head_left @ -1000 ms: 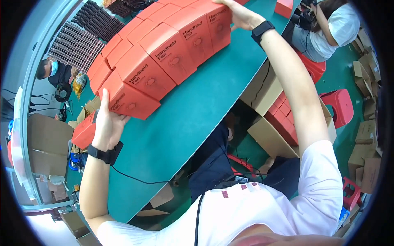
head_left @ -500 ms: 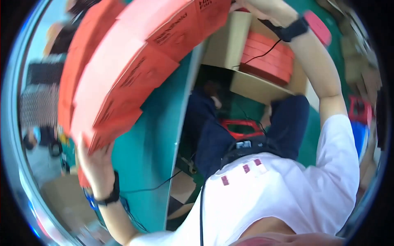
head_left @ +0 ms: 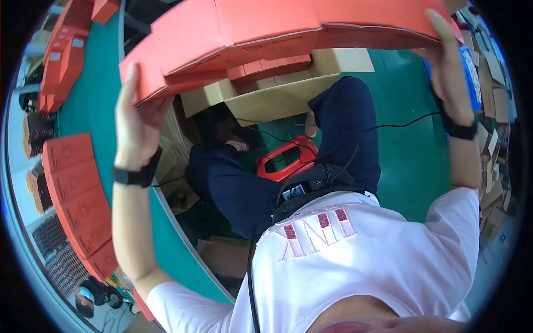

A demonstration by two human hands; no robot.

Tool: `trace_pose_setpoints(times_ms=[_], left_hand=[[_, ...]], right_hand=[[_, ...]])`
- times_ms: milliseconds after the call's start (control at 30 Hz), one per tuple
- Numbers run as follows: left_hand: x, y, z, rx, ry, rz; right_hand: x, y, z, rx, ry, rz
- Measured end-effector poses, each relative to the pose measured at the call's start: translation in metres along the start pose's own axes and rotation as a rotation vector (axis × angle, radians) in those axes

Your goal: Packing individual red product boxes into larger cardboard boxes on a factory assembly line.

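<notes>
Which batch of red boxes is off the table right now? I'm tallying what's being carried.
The row of red boxes at the top, pressed between the left hand and right hand. The other red boxes lie on the green table.

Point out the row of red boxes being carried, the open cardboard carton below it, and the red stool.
row of red boxes [head_left: 277, 28], head view, on its flat underside.
open cardboard carton [head_left: 277, 100], head view, on its near flap.
red stool [head_left: 288, 152], head view, on its rim between the legs.
</notes>
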State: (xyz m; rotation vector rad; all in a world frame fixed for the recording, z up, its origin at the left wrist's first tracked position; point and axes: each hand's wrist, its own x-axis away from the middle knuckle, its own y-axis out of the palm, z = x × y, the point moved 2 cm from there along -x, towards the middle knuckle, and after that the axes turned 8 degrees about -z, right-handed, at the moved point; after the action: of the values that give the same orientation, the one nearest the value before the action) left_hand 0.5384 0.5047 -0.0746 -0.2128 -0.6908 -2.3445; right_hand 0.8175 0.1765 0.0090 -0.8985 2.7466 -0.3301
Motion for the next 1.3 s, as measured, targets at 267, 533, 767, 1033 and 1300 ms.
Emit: trace_pose_setpoints(times_ms=[267, 533, 767, 1033, 1300], left_hand=[[-0.106, -0.023, -0.076, -0.036, -0.218, 0.013], [-0.143, -0.053, -0.085, -0.327, -0.407, -0.025], [-0.175, -0.038, -0.113, -0.391, -0.503, -0.176], [-0.155, -0.051, -0.175, -0.482, -0.702, -0.088], [-0.155, -0.045, -0.205, -0.551, -0.638, -0.033]], right_hand=[[-0.046, 0.031, 0.112, 0.073, 0.256, -0.177], [-0.05, 0.055, 0.243, -0.16, 0.502, -0.151], [-0.039, 0.032, 0.287, -0.218, 0.603, -0.104], [-0.026, 0.037, 0.317, -0.108, 0.746, -0.224], [-0.038, 0.042, 0.331, -0.252, 1.091, -0.462]])
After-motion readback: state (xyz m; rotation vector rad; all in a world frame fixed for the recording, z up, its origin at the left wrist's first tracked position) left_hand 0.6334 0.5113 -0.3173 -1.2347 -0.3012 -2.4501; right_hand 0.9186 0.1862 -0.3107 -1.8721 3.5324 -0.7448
